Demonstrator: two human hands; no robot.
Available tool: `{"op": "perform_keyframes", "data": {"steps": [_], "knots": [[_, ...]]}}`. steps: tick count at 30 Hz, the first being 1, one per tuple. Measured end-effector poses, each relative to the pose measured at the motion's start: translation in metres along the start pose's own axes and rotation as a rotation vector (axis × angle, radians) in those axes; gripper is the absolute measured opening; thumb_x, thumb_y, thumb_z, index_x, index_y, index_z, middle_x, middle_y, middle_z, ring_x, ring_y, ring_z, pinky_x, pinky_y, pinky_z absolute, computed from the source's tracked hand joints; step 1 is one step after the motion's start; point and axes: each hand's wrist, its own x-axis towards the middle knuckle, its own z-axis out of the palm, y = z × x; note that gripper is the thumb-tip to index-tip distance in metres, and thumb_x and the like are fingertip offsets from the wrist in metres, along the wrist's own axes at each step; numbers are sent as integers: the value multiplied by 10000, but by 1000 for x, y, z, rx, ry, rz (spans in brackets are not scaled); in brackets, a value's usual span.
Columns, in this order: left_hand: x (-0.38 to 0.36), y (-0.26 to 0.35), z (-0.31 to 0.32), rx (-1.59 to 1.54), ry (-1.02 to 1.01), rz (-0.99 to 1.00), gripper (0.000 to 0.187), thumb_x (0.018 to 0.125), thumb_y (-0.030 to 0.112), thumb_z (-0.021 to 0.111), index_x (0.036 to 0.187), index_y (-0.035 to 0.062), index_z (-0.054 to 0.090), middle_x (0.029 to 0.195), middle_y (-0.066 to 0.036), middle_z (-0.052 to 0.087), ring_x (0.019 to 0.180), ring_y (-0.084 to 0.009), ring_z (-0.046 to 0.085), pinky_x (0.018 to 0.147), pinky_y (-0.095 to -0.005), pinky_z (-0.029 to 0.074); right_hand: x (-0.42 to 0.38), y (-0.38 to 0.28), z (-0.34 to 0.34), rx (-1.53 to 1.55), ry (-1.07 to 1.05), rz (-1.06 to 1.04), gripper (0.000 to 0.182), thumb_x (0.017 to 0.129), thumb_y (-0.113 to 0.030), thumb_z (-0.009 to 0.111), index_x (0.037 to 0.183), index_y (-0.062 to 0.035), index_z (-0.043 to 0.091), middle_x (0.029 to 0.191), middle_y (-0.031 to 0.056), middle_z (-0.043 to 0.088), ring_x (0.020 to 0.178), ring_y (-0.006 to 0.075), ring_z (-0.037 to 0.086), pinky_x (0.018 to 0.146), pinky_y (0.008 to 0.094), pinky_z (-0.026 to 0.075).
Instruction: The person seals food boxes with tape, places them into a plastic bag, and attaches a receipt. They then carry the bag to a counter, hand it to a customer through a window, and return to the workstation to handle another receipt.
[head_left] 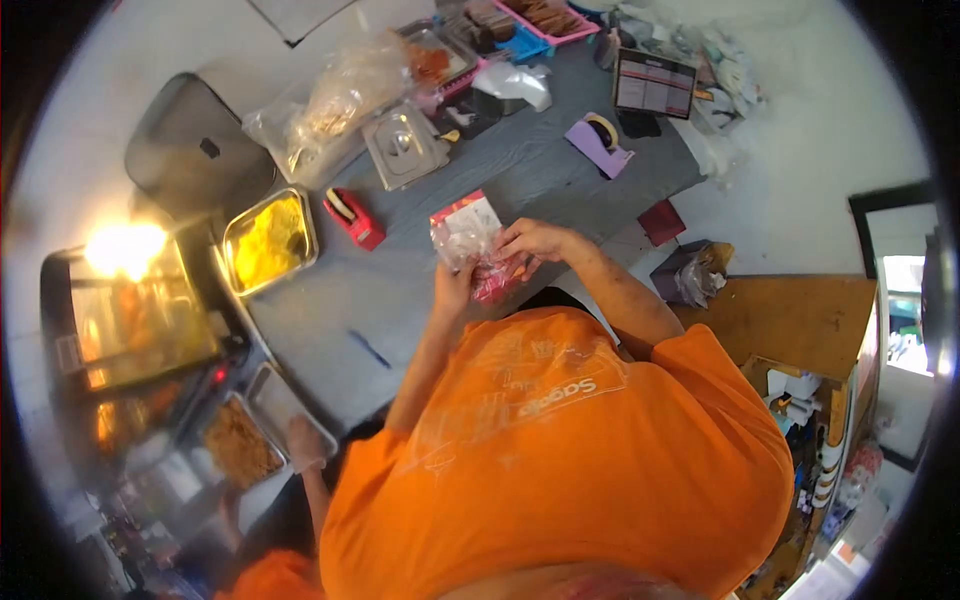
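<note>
A red-and-white package [468,212] wrapped in a clear plastic bag [465,243] is in front of my chest, at the near edge of the grey table. My left hand [455,284] grips the bag's left side, with its thumb against the plastic. On the right side, the bent fingers of my right hand [532,245] pinch the bag. Farther up and to the left, a red tape dispenser [354,219] lies on the table. A purple tape dispenser [599,146] sits toward the far right.
At the left stands a metal tray of yellow food [268,243], beside a lit glass cabinet [140,315]. A steel lid [402,146], a large plastic bag [345,95] and a tablet [655,83] occupy the back. Another person's hand [305,445] is at lower left.
</note>
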Motion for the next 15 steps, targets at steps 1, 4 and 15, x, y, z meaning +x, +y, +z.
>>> {"op": "perform_keyframes", "data": {"steps": [1, 4, 15], "knots": [[-2, 6, 2, -2, 15, -8, 186, 941, 144, 538, 1066, 17, 593, 821, -58, 652, 632, -98, 588, 522, -226, 457, 10, 6, -3, -5, -13, 9, 256, 850, -174, 650, 1044, -9, 623, 893, 85, 645, 664, 136, 616, 566, 284, 524], [-6, 26, 7, -189, 9, -152, 177, 946, 135, 529, 1054, 12, 594, 837, -58, 658, 624, -114, 611, 521, -236, 488, 42, 33, -7, -33, 90, -254, 175, 856, -127, 638, 960, 13, 652, 741, 68, 615, 579, 115, 566, 519, 250, 474], [-5, 27, 7, -244, -11, -241, 172, 938, 120, 536, 1033, -10, 595, 819, -69, 665, 587, -116, 604, 496, -233, 477, 53, 50, 3, 30, 295, -421, 132, 842, -76, 644, 917, 27, 678, 647, 23, 567, 554, 83, 505, 497, 228, 424]]}}
